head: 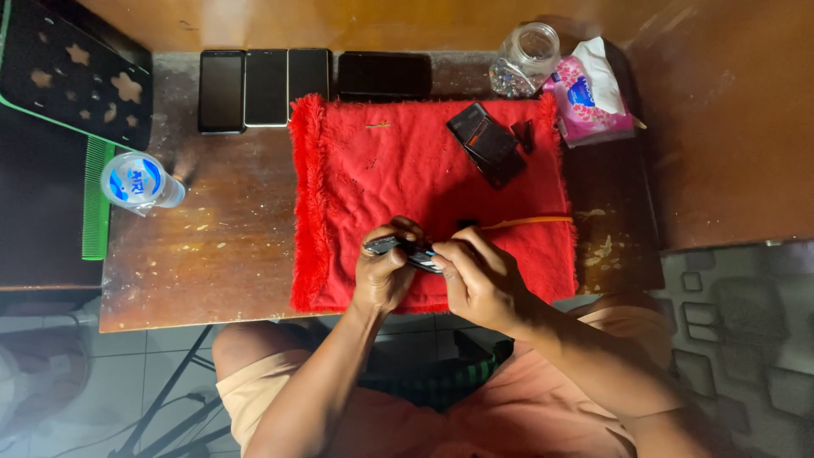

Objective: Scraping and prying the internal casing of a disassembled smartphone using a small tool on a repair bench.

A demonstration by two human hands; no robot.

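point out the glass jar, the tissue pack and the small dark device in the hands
glass jar (526, 58), head view, on its clear side wall
tissue pack (585, 106), head view, on its pink front
small dark device (405, 248), head view, on its middle between the hands

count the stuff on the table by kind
phones lying flat in the back row: 4
small dark device held in left hand and right hand: 1
red cloth: 1
glass jar: 1
tissue pack: 1
sealed water cup: 1
green comb: 1
total: 10
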